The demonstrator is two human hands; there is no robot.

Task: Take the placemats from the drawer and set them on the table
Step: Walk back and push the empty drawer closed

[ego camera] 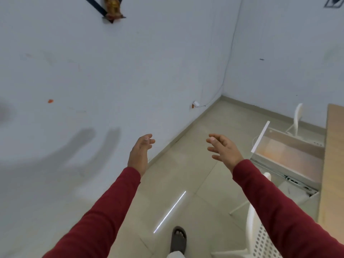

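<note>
Both arms in dark red sleeves reach forward over the floor. My left hand (141, 151) is open and empty, fingers slightly curled, near the white wall. My right hand (222, 148) is also open and empty, fingers spread, left of a pulled-out drawer (290, 155). The drawer hangs under the wooden table (333, 164) at the right edge; its white front (260, 137) faces left and its inside looks pale orange. No placemat can be made out clearly; the drawer's inside is blurred.
A white perforated chair (260, 237) stands at the lower right beside the table, and another white chair (297, 116) is farther back. White walls meet in a corner ahead. A small shelf (111, 10) hangs high on the wall. My sandalled foot (178, 239) is on the tiled floor.
</note>
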